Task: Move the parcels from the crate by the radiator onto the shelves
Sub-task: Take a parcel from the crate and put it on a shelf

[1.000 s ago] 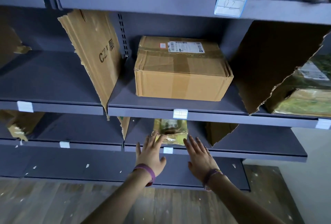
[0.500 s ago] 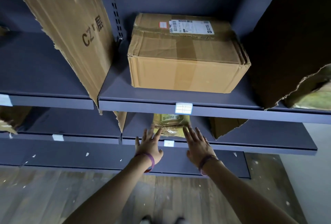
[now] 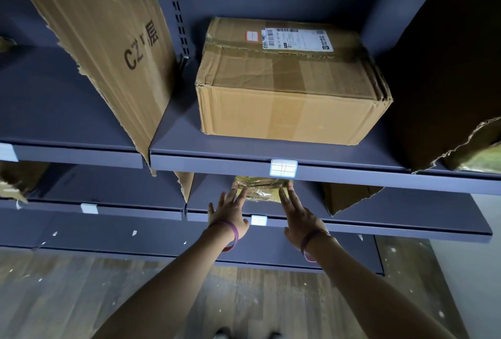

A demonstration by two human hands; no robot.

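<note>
While both arms are reaching toward the lower shelf (image 3: 420, 214), the left hand (image 3: 229, 212) is lying open with its fingers straight and spread, the fingertips touching the left side of a small plastic-wrapped parcel (image 3: 261, 189). The right hand (image 3: 299, 216) is mirroring it, fingers extended and slightly apart, the tips touching the parcel's right side; neither hand is curling round it. The parcel is sitting on that lower shelf, partly hidden beneath the front lip of the upper shelf (image 3: 217, 161). Up there a taped cardboard box (image 3: 287, 89) is resting between a torn left divider (image 3: 108, 40) and a dark right divider (image 3: 447, 81). Each wrist is wearing a purple band (image 3: 235, 231).
</note>
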